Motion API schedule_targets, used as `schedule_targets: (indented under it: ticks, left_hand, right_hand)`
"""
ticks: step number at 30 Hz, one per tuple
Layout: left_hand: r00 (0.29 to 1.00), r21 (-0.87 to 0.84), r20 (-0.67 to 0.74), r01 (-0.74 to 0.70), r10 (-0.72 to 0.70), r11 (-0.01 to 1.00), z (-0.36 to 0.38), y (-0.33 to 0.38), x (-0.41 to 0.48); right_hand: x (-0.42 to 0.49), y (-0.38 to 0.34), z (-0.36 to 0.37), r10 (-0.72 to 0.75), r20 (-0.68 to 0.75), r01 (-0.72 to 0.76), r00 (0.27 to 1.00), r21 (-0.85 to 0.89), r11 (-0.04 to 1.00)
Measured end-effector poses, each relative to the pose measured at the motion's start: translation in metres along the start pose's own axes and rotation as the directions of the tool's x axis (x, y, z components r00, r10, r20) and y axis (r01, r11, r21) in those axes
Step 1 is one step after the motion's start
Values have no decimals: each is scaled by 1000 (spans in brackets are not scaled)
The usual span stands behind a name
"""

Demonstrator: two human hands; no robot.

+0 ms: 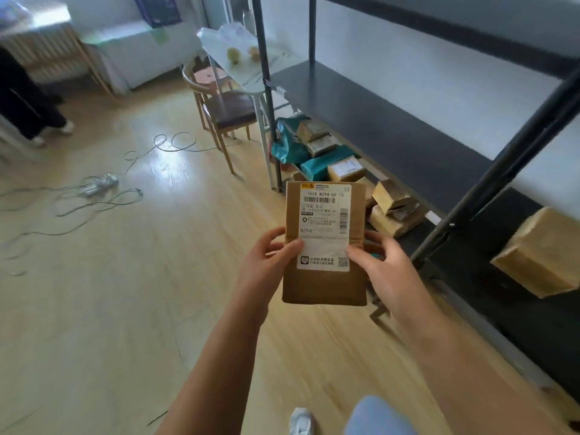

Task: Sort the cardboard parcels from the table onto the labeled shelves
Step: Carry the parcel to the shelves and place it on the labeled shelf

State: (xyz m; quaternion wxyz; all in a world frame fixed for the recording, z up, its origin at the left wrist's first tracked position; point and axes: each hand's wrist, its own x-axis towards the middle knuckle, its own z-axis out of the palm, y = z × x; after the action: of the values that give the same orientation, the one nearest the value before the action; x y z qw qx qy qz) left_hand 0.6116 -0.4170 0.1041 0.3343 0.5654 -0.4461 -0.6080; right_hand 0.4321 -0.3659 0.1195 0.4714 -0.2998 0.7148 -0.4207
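Fingers (272, 238) of the left hand (266, 262) and the right hand (381, 262) are curling around the side edges of a flat cardboard parcel (324, 246), thumbs pressing on its white shipping label (324, 227), holding it upright in the air above the wooden floor (125, 293). To the right, a dark metal shelving unit (392, 120) is standing along the wall, its slanting post (489, 180) lying between the parcel and the lower shelf, where a brown box (543, 252) is sitting. More boxes (392, 208) and teal bags (320, 166) are crowding the lowest level behind the parcel. A wooden chair (226, 111) is standing beside the unit's far end, and loose cables (94, 196) are sprawling across the floor at left.
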Motion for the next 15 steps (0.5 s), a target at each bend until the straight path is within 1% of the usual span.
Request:
schedule_targets:
  ticks: [4,8,11,15]
  left_hand:
    - [1000,6,0,7,-7,1000,-19,2,42]
    - [1000,21,-29,13,-13,1000,-27,11,92]
    - [996,17,-86,39,-37,999,-31,29,145]
    - [991,32,-120,60,-56,998,-36,63,213]
  right_hand:
    - [40,-15,24,3,-10,-4,1000,-5,1000]
    - [91,-30,41,-1,21,2,1000,-25,1000]
    - [148,-52,55,-19,50,20,999,-16,1000]
    - [218,-85,76,-15,81,17,997,-17,1000]
